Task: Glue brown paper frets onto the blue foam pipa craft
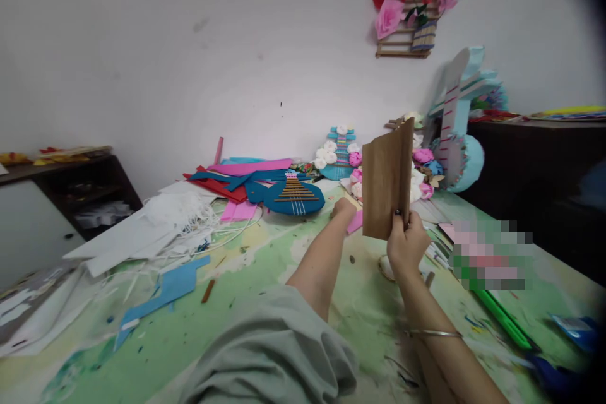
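Observation:
In the head view, my right hand [408,241] grips a folded brown cardboard piece [384,183] by its lower edge, thumb in front, and holds it upright above the table. My left hand [344,207] reaches out to the back of the table with its fingers curled in. Whatever it may hold is hidden. Beside it lie a pale sheet and a pink paper piece [355,222]. A small round thing with a beaded rim [387,268] rests under my right wrist, partly covered by it.
A blue guitar-shaped craft [294,197] lies behind, near coloured foam strips [253,167]. White sheets and cords [156,224] fill the left side. A green cutter knife [504,319] lies at right. A tall pale-blue instrument model [457,132] leans by the wall, beside a dark cabinet [534,183].

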Action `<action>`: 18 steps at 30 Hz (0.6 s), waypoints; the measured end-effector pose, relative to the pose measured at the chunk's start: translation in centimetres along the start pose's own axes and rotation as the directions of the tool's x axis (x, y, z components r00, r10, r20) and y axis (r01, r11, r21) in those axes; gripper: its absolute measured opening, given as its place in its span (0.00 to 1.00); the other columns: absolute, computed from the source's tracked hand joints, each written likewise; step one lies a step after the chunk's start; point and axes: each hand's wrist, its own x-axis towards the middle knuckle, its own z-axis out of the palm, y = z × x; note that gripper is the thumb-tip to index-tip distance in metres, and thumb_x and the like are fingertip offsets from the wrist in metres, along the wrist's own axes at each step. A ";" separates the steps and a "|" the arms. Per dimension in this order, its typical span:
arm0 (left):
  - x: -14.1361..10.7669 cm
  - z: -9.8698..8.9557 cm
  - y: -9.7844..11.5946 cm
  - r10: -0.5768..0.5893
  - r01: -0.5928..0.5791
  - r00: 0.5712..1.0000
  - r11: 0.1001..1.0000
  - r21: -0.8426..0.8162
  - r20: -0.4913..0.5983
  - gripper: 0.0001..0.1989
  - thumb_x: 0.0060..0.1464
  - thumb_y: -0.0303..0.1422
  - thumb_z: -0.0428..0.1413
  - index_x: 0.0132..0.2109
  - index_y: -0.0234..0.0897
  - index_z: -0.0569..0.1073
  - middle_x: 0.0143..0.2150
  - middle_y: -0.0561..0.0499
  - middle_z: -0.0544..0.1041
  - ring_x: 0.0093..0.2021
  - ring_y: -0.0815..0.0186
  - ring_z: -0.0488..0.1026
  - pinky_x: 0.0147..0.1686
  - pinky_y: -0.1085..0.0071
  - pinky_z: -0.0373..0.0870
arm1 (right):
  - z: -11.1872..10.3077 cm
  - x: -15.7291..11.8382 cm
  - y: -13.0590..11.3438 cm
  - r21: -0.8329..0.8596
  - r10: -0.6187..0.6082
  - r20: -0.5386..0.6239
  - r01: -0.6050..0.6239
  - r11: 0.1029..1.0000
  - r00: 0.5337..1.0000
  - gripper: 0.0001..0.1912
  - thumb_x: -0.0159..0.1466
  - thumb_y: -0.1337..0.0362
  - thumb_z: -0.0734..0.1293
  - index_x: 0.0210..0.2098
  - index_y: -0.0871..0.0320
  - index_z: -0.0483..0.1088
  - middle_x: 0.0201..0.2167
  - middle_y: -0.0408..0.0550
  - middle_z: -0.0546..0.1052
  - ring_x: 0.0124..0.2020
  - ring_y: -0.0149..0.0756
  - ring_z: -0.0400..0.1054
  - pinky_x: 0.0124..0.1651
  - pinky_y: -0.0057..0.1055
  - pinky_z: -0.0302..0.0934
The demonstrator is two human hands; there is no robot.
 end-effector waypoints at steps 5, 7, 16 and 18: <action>-0.9 -0.5 2.7 0.141 -0.153 0.979 0.985 -0.073 -0.148 0.13 0.60 0.36 0.51 0.48 0.35 0.71 0.50 0.45 0.72 0.47 0.60 0.70 0.46 0.60 0.69 | -0.1 -0.1 -0.5 0.010 -0.013 -0.042 0.014 1.000 0.999 0.11 0.61 0.57 0.57 0.29 0.56 0.63 0.23 0.45 0.67 0.26 0.37 0.58 0.31 0.30 0.47; -1.2 -1.1 4.0 0.202 -0.223 0.963 0.969 -0.102 -0.179 0.10 0.60 0.33 0.50 0.41 0.32 0.74 0.46 0.43 0.74 0.48 0.58 0.69 0.46 0.63 0.67 | -0.1 -0.1 -0.5 0.015 -0.025 -0.059 0.026 1.000 0.998 0.12 0.62 0.57 0.56 0.29 0.57 0.64 0.24 0.46 0.68 0.26 0.37 0.58 0.31 0.30 0.47; -8.7 -6.0 1.1 0.065 -0.110 0.987 0.939 -0.325 -0.145 0.07 0.49 0.31 0.56 0.27 0.31 0.74 0.27 0.48 0.75 0.35 0.60 0.73 0.32 0.70 0.66 | 0.1 0.1 -0.3 0.221 0.168 -0.038 -0.156 0.963 0.985 0.16 0.60 0.52 0.57 0.28 0.58 0.66 0.25 0.49 0.71 0.29 0.39 0.60 0.32 0.32 0.49; -12.5 -7.7 -1.7 -0.012 -0.015 0.998 0.920 -0.391 -0.067 0.04 0.47 0.29 0.57 0.30 0.31 0.74 0.25 0.48 0.75 0.29 0.62 0.73 0.27 0.70 0.67 | 0.3 0.2 -0.5 0.297 0.198 0.017 -0.194 0.935 0.980 0.15 0.56 0.53 0.61 0.34 0.59 0.67 0.30 0.50 0.73 0.32 0.41 0.63 0.34 0.33 0.53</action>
